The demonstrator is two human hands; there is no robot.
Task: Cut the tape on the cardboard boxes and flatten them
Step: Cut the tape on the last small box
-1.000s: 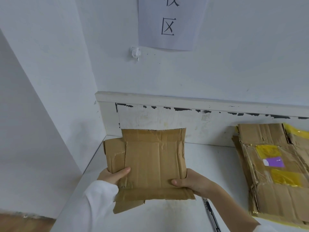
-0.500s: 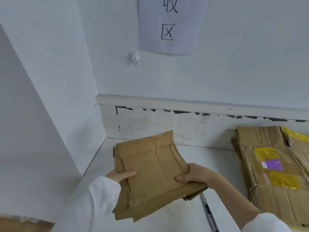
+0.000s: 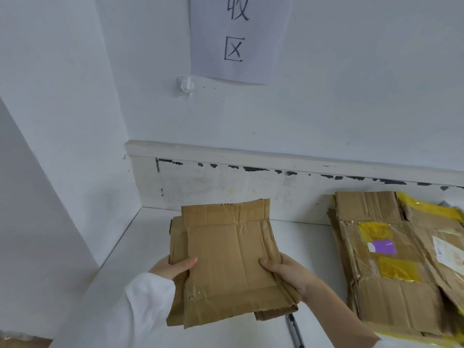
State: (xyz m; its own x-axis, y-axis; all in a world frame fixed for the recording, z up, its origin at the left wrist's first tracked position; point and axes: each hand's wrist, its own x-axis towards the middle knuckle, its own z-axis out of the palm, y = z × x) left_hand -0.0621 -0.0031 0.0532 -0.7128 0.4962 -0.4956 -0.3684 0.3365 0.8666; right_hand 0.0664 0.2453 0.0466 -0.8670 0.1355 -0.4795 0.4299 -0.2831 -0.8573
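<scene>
A flattened brown cardboard box [image 3: 226,257] is held above the white table [image 3: 301,242] in the middle of the view. My left hand [image 3: 170,267] grips its left edge, thumb on top of the cardboard. Its right edge is gripped by my right hand [image 3: 288,273], thumb on top and fingers underneath. The cardboard lies nearly flat, tilted a little toward me, with folded flaps showing beneath its near edge.
A stack of flattened boxes [image 3: 396,272] with yellow tape and a purple label lies on the table's right. A dark slim tool [image 3: 295,330] lies on the table near my right forearm. Walls close the table's left and back; a paper sign [image 3: 238,36] hangs above.
The cardboard went from upright and facing me to lying nearly flat, squared between both hands. Its side flap has folded under. Both hands kept their grip.
</scene>
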